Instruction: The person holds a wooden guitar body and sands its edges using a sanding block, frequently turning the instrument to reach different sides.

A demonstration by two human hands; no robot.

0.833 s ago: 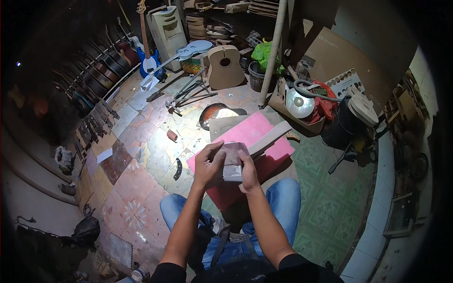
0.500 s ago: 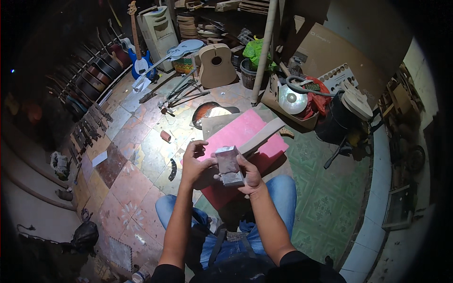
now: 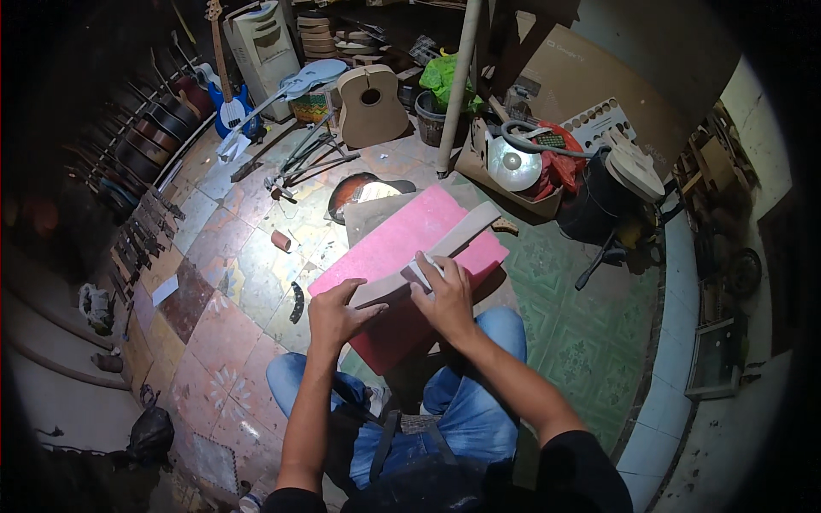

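Observation:
A long pale wooden piece, shaped like a guitar neck, lies diagonally across a pink padded board in front of my knees. Its near end is in my left hand, fingers on the far side and thumb toward me. My right hand grips a sanding block wrapped in greyish paper, pressed against the neck around its middle. My fingers cover part of the block, so its contact face is hidden.
A sunburst guitar body lies on the floor beyond the board. A small reddish-brown roll and a black curved piece are to the left. An acoustic guitar body, a pole and a cluttered box stand farther off.
The sanding block, held up between both hands before, is now down on the neck in my right hand. My left hand has moved onto the neck's near end. The view has shifted slightly.

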